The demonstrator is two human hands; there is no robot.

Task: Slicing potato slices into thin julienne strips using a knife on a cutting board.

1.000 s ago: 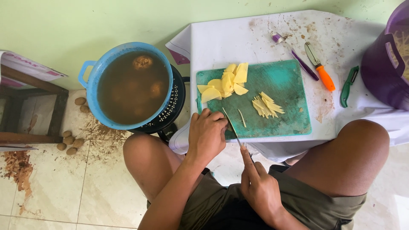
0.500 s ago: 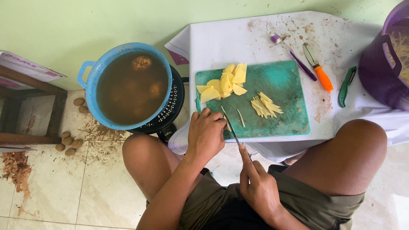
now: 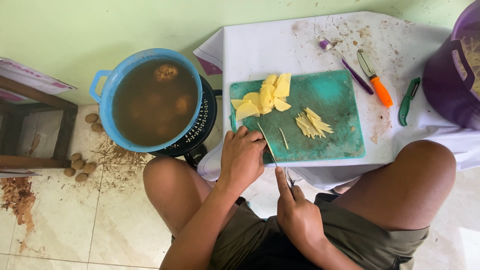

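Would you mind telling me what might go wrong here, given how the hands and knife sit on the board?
The left hand presses down right beside the knife blade, so a slip may nick a finger. The right hand sits off the green cutting board, so control may be weak. The blue basin of brown water sits close to the knee and might get knocked.

One view only — a head-worn camera, looking steeply down from above the seated person's lap. It faces forward over the knees to the green cutting board (image 3: 320,107) and white table (image 3: 280,45), at arm's length. Both hands sit low centre — left hand (image 3: 242,157), right hand (image 3: 297,215).
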